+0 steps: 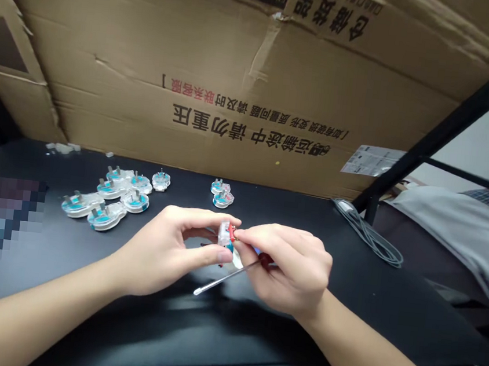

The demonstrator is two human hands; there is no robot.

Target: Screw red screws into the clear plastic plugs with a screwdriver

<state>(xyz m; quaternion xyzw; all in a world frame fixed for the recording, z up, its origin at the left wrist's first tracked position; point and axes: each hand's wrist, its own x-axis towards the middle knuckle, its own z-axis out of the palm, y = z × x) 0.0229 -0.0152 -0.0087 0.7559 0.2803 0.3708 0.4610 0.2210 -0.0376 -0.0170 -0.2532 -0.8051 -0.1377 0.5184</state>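
Note:
Between thumb and fingers, my left hand [163,250] pinches a small clear plug [224,234] with a bit of blue showing. My right hand [283,266] has its thumb and forefinger closed on a small red part [232,232] at the plug's right side. A screwdriver [221,281] is tucked in the same right hand, its metal shaft pointing down and left; the handle is mostly hidden by the palm. White and blue pieces show behind the fingertips, partly covered. Just beyond the hands lie two clear plugs [223,198] with metal prongs upward.
Several clear-and-blue plugs [107,217] lie grouped at the left on the black table [145,335]. Small white pieces [62,147] sit farther back. A cardboard sheet [121,106] walls the rear. A coiled grey cable [370,231] lies at the right, near a black frame post [447,125].

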